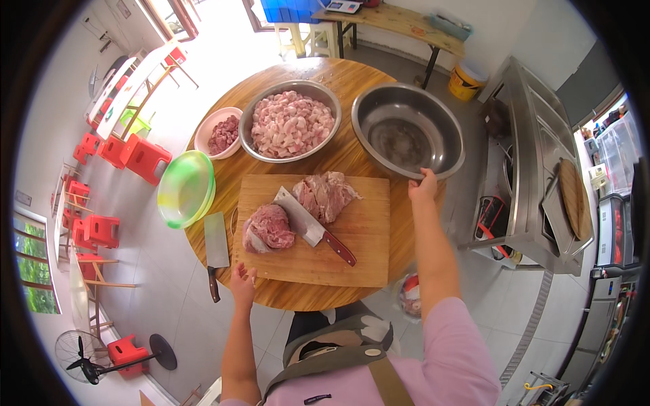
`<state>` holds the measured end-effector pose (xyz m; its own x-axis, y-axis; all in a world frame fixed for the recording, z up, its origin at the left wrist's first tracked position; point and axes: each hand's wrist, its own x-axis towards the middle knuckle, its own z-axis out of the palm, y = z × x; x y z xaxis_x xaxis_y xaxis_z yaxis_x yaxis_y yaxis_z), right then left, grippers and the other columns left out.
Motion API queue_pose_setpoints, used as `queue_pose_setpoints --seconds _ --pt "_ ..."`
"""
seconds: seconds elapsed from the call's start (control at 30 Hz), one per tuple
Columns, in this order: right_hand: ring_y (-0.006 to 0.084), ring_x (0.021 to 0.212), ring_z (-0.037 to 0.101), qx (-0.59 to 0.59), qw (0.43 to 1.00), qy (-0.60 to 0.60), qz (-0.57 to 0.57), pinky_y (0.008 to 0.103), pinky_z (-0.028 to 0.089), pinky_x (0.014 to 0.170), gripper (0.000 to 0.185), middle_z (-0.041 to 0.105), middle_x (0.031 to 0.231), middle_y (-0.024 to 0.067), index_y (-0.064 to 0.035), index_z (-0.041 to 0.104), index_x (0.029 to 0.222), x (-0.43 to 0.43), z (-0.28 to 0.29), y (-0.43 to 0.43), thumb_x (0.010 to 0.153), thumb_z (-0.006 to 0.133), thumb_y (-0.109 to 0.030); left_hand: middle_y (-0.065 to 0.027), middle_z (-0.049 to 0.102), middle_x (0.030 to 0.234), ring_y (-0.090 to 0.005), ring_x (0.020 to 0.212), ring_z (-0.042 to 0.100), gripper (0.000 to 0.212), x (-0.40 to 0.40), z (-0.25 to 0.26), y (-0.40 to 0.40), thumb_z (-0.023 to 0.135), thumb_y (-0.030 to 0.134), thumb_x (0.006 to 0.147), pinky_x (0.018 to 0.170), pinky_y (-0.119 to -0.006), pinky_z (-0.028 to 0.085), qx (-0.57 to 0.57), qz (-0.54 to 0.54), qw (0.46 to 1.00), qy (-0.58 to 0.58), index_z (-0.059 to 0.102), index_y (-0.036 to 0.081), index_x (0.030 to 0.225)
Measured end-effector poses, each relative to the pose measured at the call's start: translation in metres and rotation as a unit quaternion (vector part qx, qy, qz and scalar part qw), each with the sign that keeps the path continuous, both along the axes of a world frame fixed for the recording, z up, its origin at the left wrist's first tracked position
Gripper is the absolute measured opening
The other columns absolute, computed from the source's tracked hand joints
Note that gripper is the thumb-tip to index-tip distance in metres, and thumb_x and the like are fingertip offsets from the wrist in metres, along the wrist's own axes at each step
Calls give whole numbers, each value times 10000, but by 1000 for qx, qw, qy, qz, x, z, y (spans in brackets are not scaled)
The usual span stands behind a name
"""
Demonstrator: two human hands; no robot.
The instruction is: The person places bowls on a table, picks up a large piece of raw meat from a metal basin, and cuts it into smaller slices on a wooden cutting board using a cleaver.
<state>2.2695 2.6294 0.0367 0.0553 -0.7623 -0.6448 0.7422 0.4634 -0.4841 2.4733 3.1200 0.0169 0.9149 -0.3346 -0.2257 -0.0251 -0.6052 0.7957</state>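
Note:
My right hand (423, 185) grips the near rim of a large metal basin (406, 133), which holds no food and has a wet-looking bottom. My left hand (244, 283) is over the near left corner of a wooden cutting board (363, 238), fingers apart and holding nothing. On the board lie a rounded lump of raw meat (268, 229) and a second, partly sliced piece (325, 197). Between them rests a cleaver (307, 218) with a red-brown handle. Another cleaver (217, 248), dark-handled, lies at the table's left edge.
Diced pale meat (292, 124) fills a steel bowl (245, 133) at the back. Beside it, a pink bowl (204, 133) holds darker cubes (224, 134). Green-rimmed plastic basins (186, 189) overhang the round table (325, 298) at left. A steel counter (528, 223) stands at right.

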Motion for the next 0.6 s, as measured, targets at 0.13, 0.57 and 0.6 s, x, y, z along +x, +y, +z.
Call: queue_pose_setpoints --seconds 0.13,0.57,0.6 --pt "135 580 433 -19 999 -12 23 250 258 395 100 493 753 23 -83 486 781 27 -42 -14 756 571 -36 -177 441 1238 -256 1118 466 643 17 -22 -26 727 246 735 870 -322 415 33 -50 990 -126 426 -21 1236" --pt "301 811 558 -418 529 513 531 396 437 722 371 582 838 136 -39 510 862 57 -16 225 786 625 -383 -216 354 1242 -375 1136 384 938 90 -22 -97 831 350 529 950 -426 337 123 -253 948 -147 385 27 1289" --pt "326 827 559 -423 481 570 514 406 436 735 373 586 848 155 -34 515 858 63 -22 233 780 620 -383 -217 341 1251 -375 1138 379 945 98 -25 -96 831 357 525 948 -432 336 114 -263 950 -123 384 29 1290"
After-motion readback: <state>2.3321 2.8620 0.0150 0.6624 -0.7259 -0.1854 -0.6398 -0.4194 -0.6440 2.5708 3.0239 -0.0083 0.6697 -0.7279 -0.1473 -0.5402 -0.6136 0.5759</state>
